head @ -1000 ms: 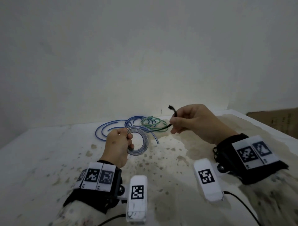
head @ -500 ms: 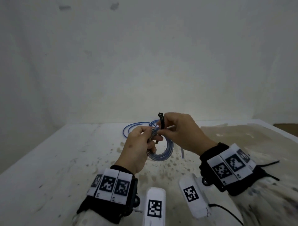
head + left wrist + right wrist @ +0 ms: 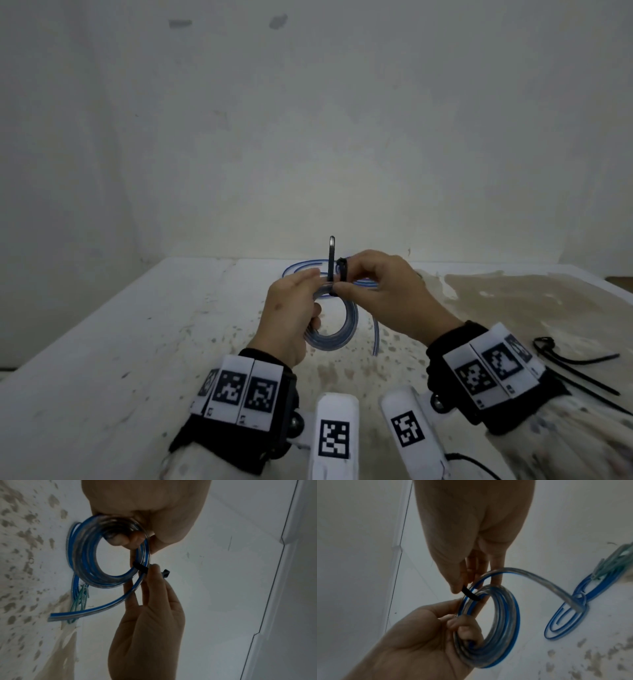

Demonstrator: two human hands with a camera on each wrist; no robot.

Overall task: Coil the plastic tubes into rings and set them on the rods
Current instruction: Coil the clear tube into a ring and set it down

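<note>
**Cable tie goes round the coiled tube**

Above the stained white counter, the left hand grasps a coiled ring of blue-striped clear tube, fingers curled through it. The right hand pinches a black cable tie wrapped across the ring's top. Spare ties lie to the right. Farther back, loose blue tubes and a green tube lie on the counter.
</note>
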